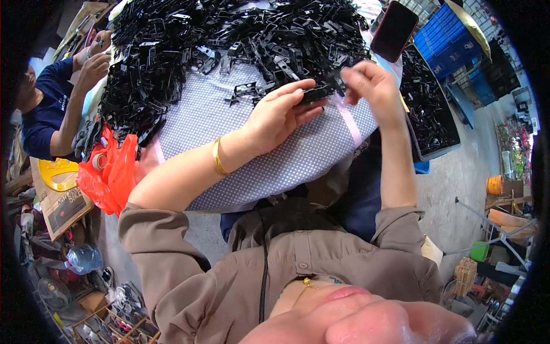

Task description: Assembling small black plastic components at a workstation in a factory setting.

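Observation:
My left hand (279, 114) is over the front of the table, palm partly up, its fingers curled round a narrow black plastic part (314, 95). Close beside it, my right hand (373, 87) has thumb and fingers pinched together on a small black piece (336, 81), blurred by motion. Whether the two pieces touch, I cannot tell. A large heap of similar black parts (229, 34) covers the far half of the table. A few loose black parts (246, 90) lie near my left hand on the dotted grey-white cloth (212, 126).
A phone (395, 31) lies at the far right. Beside the table are a bin of black parts (427, 109) and blue crates (444, 40). A red plastic bag (112, 178) with a tape roll sits at the left. A co-worker (51, 109) handles something at the left edge.

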The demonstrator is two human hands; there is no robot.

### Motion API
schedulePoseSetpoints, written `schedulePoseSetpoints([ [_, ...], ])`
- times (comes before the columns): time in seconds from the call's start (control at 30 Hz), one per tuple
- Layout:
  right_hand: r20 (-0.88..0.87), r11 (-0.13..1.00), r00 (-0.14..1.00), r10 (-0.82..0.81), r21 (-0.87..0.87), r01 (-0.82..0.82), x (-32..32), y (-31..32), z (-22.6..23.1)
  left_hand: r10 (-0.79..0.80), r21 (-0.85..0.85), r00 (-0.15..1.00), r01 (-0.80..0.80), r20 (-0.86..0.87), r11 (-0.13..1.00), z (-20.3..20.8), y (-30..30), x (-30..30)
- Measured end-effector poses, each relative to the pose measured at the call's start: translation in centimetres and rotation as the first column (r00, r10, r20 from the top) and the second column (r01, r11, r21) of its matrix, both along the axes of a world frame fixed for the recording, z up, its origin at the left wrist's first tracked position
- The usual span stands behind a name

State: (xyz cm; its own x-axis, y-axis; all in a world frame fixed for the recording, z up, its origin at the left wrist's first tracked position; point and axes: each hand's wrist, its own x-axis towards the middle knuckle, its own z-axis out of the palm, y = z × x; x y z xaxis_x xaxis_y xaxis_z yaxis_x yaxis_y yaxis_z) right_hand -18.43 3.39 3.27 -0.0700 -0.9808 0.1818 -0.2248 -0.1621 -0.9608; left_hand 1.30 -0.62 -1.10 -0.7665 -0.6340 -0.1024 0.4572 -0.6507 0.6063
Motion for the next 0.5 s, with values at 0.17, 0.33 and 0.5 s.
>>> schedulePoseSetpoints([
  [0.17, -0.011, 0.996, 0.997, -0.081, 0.027, 0.082, 2.5, 1.8, -2.1, 0.027, -0.055, 0.999, -0.025, 0.034, 0.998, 0.2, 0.5, -0.3],
  [0.33, -0.146, 0.986, 0.978, -0.152, -0.092, 0.139, 2.4, 2.0, -2.7, 0.09, -0.215, 0.984, -0.056, 0.154, 0.975, 0.3, 1.0, -0.6],
  [0.5, -0.158, 0.979, 0.972, -0.175, -0.136, 0.154, 3.2, 2.2, -2.8, 0.117, -0.291, 0.975, -0.058, 0.19, 0.955, -0.3, 0.9, -0.4],
])
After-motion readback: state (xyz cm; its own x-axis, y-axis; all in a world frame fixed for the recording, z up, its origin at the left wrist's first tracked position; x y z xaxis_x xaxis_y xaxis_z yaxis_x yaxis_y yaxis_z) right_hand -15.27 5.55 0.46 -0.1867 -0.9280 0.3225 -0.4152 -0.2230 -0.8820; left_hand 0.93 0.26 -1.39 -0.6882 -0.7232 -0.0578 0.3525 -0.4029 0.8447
